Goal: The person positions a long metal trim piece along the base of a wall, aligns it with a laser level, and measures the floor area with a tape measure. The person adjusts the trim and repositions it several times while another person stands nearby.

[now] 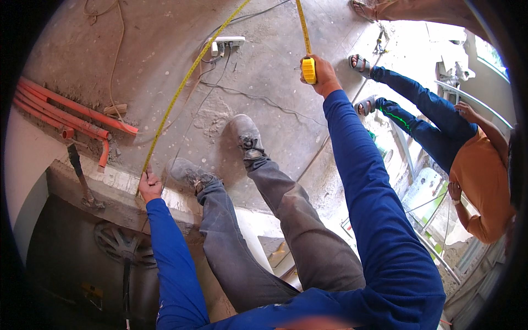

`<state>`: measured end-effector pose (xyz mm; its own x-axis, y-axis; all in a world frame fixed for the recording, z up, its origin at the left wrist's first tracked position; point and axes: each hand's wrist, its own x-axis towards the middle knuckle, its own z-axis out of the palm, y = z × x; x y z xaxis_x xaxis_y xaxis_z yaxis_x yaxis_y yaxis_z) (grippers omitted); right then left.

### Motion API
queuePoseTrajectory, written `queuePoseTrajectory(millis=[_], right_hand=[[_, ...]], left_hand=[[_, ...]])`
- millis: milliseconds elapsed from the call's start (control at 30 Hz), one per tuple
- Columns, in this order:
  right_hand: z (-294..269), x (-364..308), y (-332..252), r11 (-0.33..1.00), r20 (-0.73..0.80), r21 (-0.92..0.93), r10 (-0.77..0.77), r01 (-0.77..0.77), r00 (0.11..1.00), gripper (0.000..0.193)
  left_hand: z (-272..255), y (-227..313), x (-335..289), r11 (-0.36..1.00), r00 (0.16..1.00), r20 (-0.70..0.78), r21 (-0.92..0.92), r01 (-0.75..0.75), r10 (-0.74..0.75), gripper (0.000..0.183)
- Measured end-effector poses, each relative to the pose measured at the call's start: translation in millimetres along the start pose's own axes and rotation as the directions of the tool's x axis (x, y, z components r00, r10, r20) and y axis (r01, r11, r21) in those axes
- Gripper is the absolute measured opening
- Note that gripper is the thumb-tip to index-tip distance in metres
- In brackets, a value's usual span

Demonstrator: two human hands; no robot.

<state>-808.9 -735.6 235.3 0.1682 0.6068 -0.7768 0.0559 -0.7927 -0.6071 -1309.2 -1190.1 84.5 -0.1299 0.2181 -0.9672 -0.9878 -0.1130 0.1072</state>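
"How far are we?"
"Tape measure [309, 71] drawn out above the floor [264, 71]: our right hand [323, 77] wraps its case, our left hand [150, 186] pinches the blade [190, 73]; what's left, we can't tell"

daylight seems to come from the right, where a bright opening [491, 58] glares and the pale ground [404, 41] nearly washes out. the middle floor [165, 60] is softly lit, with faint shadows by the shoes [242, 129]. the recess [66, 236] at lower left sinks into dimness. the yellow tape measure [309, 71] looks fairly sharp; a pinkish patch [319, 323] at the bottom blurs. edges bend toward black corners.
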Motion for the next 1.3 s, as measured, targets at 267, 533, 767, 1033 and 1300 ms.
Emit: queuePoseTrajectory(millis=[267, 533, 767, 1033, 1300], right_hand=[[0.2, -3.3, -0.4, 1.0, 0.0, -0.009, -0.011, 0.011, 1.0, 0.029], [-1.7, -0.3, 3.2, 1.0, 0.02, 0.0, -0.011, 0.011, 1.0, 0.027], [-5.4, 2.3, 6.7, 1.0, 0.036, 0.017, -0.014, 0.013, 0.999, 0.026], [-7.0, -2.8, 10.5, 0.998, 0.036, 0.046, -0.047, 0.046, 0.998, 0.027], [-5.7, -11.7, 10.3, 0.999, 0.005, 0.033, -0.034, 0.034, 0.999, 0.028]], left_hand=[[3.4, -1.2, -2.8, 0.999, 0.999, 0.037, -0.017, 0.038, -0.037, 0.031], [5.4, -1.8, -2.5, 1.0, 1.0, -0.007, 0.02, 0.004, -0.003, 0.033], [8.4, -1.9, -5.5, 0.998, 0.999, -0.001, -0.032, 0.049, -0.049, 0.03], [9.8, -3.2, -7.5, 1.0, 1.0, 0.01, -0.004, 0.015, -0.015, 0.03], [9.6, -3.9, -9.3, 0.999, 0.999, -0.019, 0.045, -0.026, 0.027, 0.029]])
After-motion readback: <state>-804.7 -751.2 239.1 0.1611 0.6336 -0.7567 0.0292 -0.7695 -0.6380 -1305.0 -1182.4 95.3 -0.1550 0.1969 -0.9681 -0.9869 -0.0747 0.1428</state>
